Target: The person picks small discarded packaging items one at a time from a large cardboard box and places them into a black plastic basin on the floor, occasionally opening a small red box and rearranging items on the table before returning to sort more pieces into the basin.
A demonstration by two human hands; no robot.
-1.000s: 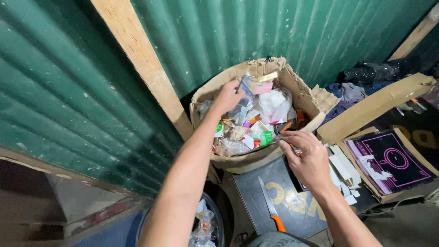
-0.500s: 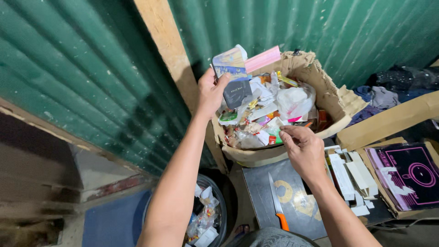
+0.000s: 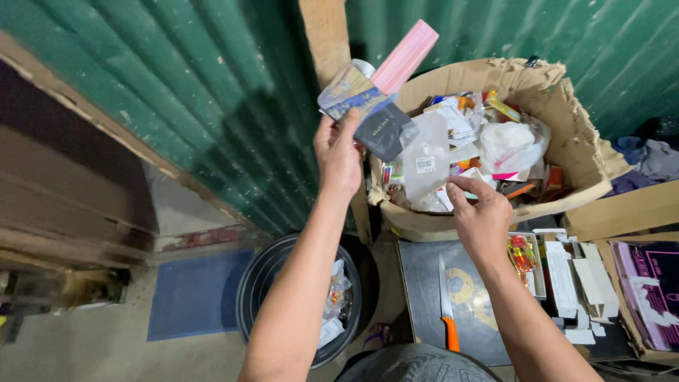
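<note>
Head view, looking down. Left hand [image 3: 338, 152] raised beside the torn cardboard box [image 3: 566, 113], fingers [image 3: 348, 122] closed around a bundle of flat packets [image 3: 371, 113]: uppermost a card with blue and orange print, under it a dark grey square pouch tilted to the right, behind both a long pink slab [image 3: 407, 55] slanting up and right. Bundle held above the box's left rim, against the green corrugated wall [image 3: 177, 92] and the wooden post [image 3: 327, 32].

Right hand [image 3: 484, 216] at the box's near rim, fingers narrow, tips pinched on the lower edge of a clear plastic bag [image 3: 424, 166] bearing a small white label. Bag upright between the two hands, just below the dark pouch; touching or not, cannot tell.

Inside the box: heap of mixed wrappers, a crumpled white plastic bag [image 3: 513, 145] on the right, small red, orange and yellow packs around it, white slips toward the back.

Below the box, a dark surface [image 3: 424, 283] with a yellow mark, carrying a knife [image 3: 445, 304] with an orange handle, blade pointing toward the box. Right of that, a small pack in red and yellow [image 3: 522, 253], then a row of white oblong cartons [image 3: 566, 276]. Far right, a black sheet with pink line print [image 3: 654, 283] in a cardboard tray.

Under the left forearm, a round dark bin [image 3: 269, 283] holding clear wrappers. Blue mat [image 3: 194, 293] on the floor beside it.
</note>
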